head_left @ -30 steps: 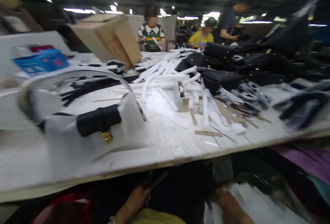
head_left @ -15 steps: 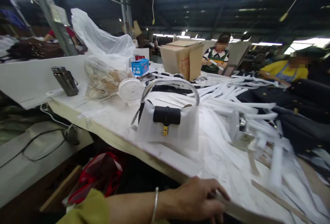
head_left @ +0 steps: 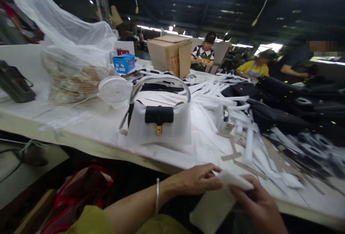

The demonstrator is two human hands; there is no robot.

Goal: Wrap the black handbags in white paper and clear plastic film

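Low in the head view, my left hand [head_left: 199,179] pinches the left edge of a folded white sheet [head_left: 214,207]; I cannot tell whether it is foam or paper. My right hand [head_left: 257,200] grips the sheet's right side, thumb and fingers closed on it. The sheet hangs partly below the table edge. Beyond my hands a handbag [head_left: 159,122] stands upright on the table, its body and raised handle wrapped in white material. A black flap strap with a gold clasp shows at its front.
On the white table [head_left: 81,126] are a small white fan [head_left: 114,91], a bagged stack [head_left: 72,79], a blue box [head_left: 124,63], a cardboard carton [head_left: 164,56] and many white strips [head_left: 210,87]. Dark bags [head_left: 283,115] pile up at right. Several people work beyond.
My view has swung right, so things on the table sit farther left. My right hand has come into view, and both hands now hold the white sheet.
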